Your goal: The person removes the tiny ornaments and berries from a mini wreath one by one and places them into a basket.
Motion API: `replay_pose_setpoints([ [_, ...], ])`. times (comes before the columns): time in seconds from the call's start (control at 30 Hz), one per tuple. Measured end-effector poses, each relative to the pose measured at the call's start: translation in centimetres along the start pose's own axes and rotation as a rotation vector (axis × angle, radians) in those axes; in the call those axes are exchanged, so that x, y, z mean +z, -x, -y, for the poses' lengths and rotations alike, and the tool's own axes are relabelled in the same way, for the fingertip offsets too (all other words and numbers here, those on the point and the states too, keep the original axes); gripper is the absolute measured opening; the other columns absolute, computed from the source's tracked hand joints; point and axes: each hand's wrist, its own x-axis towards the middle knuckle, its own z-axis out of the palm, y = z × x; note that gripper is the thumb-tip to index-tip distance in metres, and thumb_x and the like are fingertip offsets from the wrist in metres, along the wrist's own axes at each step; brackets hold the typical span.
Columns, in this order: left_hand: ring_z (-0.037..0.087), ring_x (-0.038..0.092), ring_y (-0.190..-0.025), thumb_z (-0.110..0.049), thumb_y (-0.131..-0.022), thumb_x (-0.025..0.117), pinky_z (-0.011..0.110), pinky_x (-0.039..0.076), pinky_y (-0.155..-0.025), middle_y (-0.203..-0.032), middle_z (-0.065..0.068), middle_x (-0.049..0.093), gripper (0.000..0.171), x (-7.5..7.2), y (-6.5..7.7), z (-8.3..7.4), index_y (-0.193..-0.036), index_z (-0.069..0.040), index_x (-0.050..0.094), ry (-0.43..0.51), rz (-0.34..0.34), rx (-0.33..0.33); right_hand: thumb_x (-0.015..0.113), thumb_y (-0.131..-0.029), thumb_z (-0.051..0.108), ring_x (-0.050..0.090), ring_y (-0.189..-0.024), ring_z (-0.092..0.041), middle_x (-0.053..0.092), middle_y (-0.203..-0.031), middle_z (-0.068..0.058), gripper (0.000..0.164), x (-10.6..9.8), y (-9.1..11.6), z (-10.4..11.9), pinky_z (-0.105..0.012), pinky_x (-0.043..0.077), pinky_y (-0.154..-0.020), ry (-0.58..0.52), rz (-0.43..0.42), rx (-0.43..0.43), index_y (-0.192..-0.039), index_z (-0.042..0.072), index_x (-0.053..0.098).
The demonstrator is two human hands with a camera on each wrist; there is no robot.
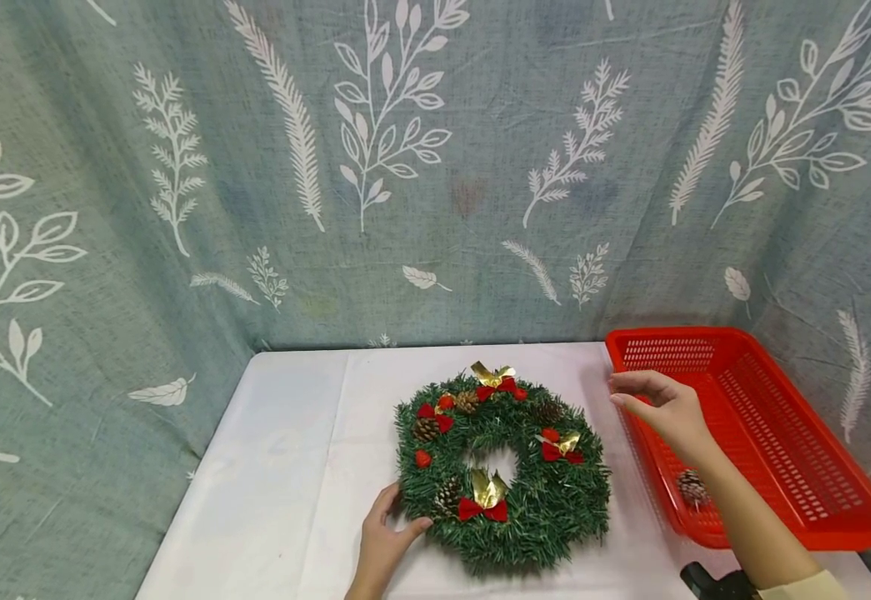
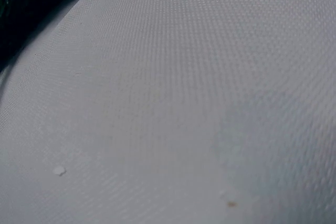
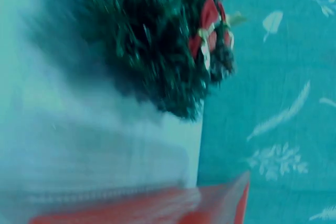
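A green tinsel wreath (image 1: 555, 508) lies on the white-covered table, decorated with pine cones (image 1: 447, 497), red berries and red bows with gold ribbon (image 1: 483, 505). My left hand (image 1: 387, 533) holds its lower left edge, thumb on the greenery and fingers at the outer side. Over the left side of a red plastic basket (image 1: 765, 433) hovers my right hand (image 1: 663, 408), its fingers and thumb bent and apart with nothing visible between them. Inside the basket sits one pine cone (image 1: 693, 487), partly hidden by the right forearm. Neither wrist view shows a hand.
The white tablecloth (image 1: 285, 467) extends left of the wreath. Grey-green curtains (image 1: 420, 275) with white leaf prints enclose the table at the back and sides. A black object (image 1: 716, 583), perhaps the wrist camera mount, shows at the right wrist.
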Motion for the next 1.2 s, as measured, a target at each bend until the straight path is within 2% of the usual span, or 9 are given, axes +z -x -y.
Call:
replay_pose_setpoints([
  [0.13, 0.014, 0.056, -0.112, -0.014, -0.066, 0.086, 0.030, 0.049, -0.096, -0.119, 0.006, 0.063, 0.063, 0.0, 0.0, 0.0, -0.122, 0.000, 0.061, 0.002, -0.010, 0.015, 0.071, -0.083, 0.000, 0.065, -0.091, -0.003, 0.071, -0.099, 0.006, 0.028, 1.5, 0.8, 0.3, -0.014, 0.053, -0.077, -0.025, -0.061, -0.027, -0.108, -0.009, 0.063],
  [0.27, 0.012, 0.057, -0.109, -0.011, -0.064, 0.086, 0.023, 0.048, -0.094, -0.117, 0.008, 0.064, 0.062, 0.0, 0.0, 0.0, -0.120, 0.001, 0.062, 0.014, -0.024, 0.043, 0.072, -0.079, -0.005, 0.064, -0.086, -0.003, 0.071, -0.096, 0.007, 0.027, 3.1, 1.6, 0.1, -0.013, 0.053, -0.074, -0.061, -0.185, -0.014, -0.105, -0.011, 0.064],
  [0.47, 0.009, 0.057, -0.108, -0.011, -0.065, 0.086, 0.026, 0.049, -0.093, -0.116, 0.006, 0.064, 0.061, 0.0, 0.0, 0.0, -0.120, -0.001, 0.062, 0.018, -0.023, 0.047, 0.071, -0.078, -0.010, 0.063, -0.081, -0.004, 0.071, -0.092, 0.009, 0.026, 5.6, 2.7, -1.2, -0.011, 0.051, -0.068, -0.160, -0.371, 0.002, -0.102, -0.015, 0.063],
  [0.57, 0.009, 0.057, -0.106, -0.010, -0.064, 0.086, 0.030, 0.050, -0.092, -0.115, 0.007, 0.064, 0.062, 0.1, 0.0, 0.2, -0.119, 0.000, 0.062, 0.004, -0.031, 0.070, 0.071, -0.077, -0.012, 0.062, -0.081, -0.005, 0.070, -0.091, 0.006, 0.026, 6.7, 3.0, -1.8, -0.011, 0.051, -0.069, -0.178, -0.450, -0.043, -0.102, -0.016, 0.062],
  [0.63, 0.010, 0.058, -0.106, -0.008, -0.063, 0.087, 0.031, 0.051, -0.091, -0.115, 0.008, 0.064, 0.062, 0.5, -0.1, 0.9, -0.119, 0.000, 0.062, 0.008, -0.044, 0.078, 0.071, -0.077, -0.012, 0.062, -0.082, -0.007, 0.070, -0.091, 0.002, 0.027, 7.4, 3.3, -2.1, -0.011, 0.051, -0.071, -0.171, -0.491, -0.078, -0.103, -0.015, 0.063],
  [0.8, 0.008, 0.057, -0.107, -0.009, -0.062, 0.087, 0.023, 0.049, -0.092, -0.117, 0.005, 0.064, 0.063, 1.1, -0.5, 3.2, -0.120, -0.005, 0.063, 0.018, -0.051, 0.073, 0.070, -0.075, -0.016, 0.061, -0.088, -0.009, 0.069, -0.097, -0.005, 0.031, 9.2, 3.9, -2.5, -0.011, 0.051, -0.075, -0.146, -0.546, -0.138, -0.106, -0.014, 0.062],
  [0.97, 0.006, 0.056, -0.107, -0.017, -0.063, 0.088, 0.020, 0.048, -0.092, -0.116, 0.002, 0.064, 0.064, 1.0, -0.7, 3.8, -0.120, -0.007, 0.063, 0.027, -0.040, 0.069, 0.071, -0.073, -0.016, 0.061, -0.087, -0.012, 0.065, -0.097, -0.022, 0.032, 10.5, 4.4, -1.6, -0.009, 0.049, -0.077, -0.048, -0.582, -0.156, -0.104, -0.015, 0.062],
  [1.1, 0.007, 0.057, -0.107, -0.018, -0.063, 0.088, 0.020, 0.048, -0.091, -0.116, 0.002, 0.064, 0.064, 0.9, -0.6, 3.9, -0.120, -0.007, 0.063, 0.052, -0.037, 0.072, 0.075, -0.071, -0.013, 0.060, -0.088, -0.012, 0.067, -0.095, -0.015, 0.034, 11.2, 4.5, -1.8, -0.008, 0.048, -0.078, 0.025, -0.606, -0.111, -0.104, -0.013, 0.063],
  [1.2, 0.006, 0.057, -0.107, -0.015, -0.063, 0.088, 0.018, 0.047, -0.091, -0.116, 0.001, 0.064, 0.063, 1.0, -0.6, 3.9, -0.120, -0.007, 0.063, 0.062, -0.038, 0.066, 0.078, -0.070, -0.009, 0.060, -0.088, -0.012, 0.067, -0.096, -0.013, 0.038, 11.6, 4.6, -3.3, -0.008, 0.047, -0.076, 0.062, -0.610, -0.067, -0.105, -0.010, 0.065],
])
